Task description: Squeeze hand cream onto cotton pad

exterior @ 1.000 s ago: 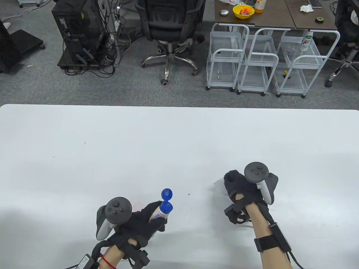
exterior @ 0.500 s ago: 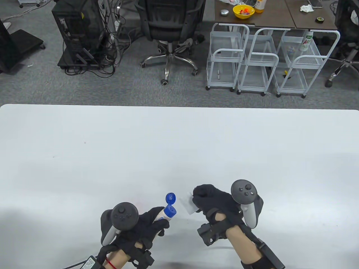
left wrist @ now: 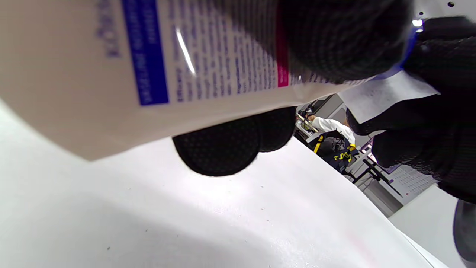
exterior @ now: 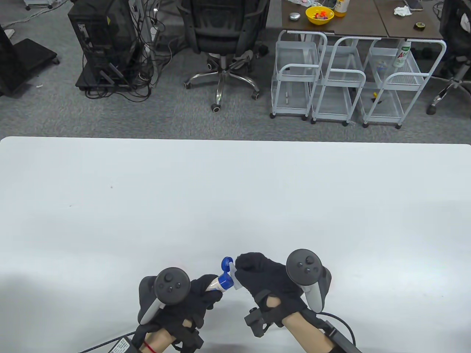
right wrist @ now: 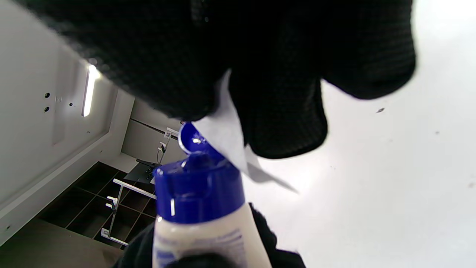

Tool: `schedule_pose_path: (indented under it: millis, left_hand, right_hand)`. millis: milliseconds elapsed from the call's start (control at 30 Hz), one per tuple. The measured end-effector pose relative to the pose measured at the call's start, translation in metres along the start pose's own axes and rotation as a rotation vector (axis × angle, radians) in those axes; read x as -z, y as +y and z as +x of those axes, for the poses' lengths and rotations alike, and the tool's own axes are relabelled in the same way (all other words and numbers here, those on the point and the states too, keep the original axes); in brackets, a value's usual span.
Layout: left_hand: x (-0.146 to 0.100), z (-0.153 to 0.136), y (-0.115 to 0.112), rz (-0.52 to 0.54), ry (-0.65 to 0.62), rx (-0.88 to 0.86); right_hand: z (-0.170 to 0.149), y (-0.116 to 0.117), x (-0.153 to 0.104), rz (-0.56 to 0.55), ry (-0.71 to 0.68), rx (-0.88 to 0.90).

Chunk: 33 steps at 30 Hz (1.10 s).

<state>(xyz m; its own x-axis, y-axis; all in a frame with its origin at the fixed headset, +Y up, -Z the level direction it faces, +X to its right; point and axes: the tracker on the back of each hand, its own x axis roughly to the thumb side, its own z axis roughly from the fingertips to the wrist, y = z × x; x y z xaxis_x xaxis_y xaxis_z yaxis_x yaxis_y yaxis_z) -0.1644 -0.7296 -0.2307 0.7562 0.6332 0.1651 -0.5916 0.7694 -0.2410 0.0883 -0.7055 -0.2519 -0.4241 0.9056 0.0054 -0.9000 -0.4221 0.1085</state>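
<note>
My left hand [exterior: 200, 294] grips a white hand cream tube [exterior: 217, 283] with a blue flip cap [exterior: 226, 263] that stands open, near the table's front edge. The tube's nozzle points right toward my right hand [exterior: 257, 274]. My right hand pinches a white cotton pad [exterior: 234, 276] and holds it against the nozzle. In the right wrist view the pad [right wrist: 227, 143] lies over the blue cap [right wrist: 199, 190]. In the left wrist view the tube [left wrist: 122, 70] fills the top and the pad [left wrist: 383, 95] shows at the right.
The white table [exterior: 235, 198] stretches wide behind the hands. Beyond its far edge stand an office chair [exterior: 222, 40], white wire carts [exterior: 331, 84] and a computer tower [exterior: 101, 44].
My right hand has carried the cotton pad left and toward me, from the table at the right up to the tube's nozzle. My left hand with the tube has shifted slightly right.
</note>
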Motion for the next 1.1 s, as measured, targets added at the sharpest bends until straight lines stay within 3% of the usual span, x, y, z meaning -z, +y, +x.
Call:
schedule_pose_path:
  millis: [1100]
  left_hand:
    - [0.0013,-0.0052,0.0033,-0.030,0.041,-0.017]
  right_hand:
    - [-0.0055,0.0099,0.0008,0.087,0.018,0.071]
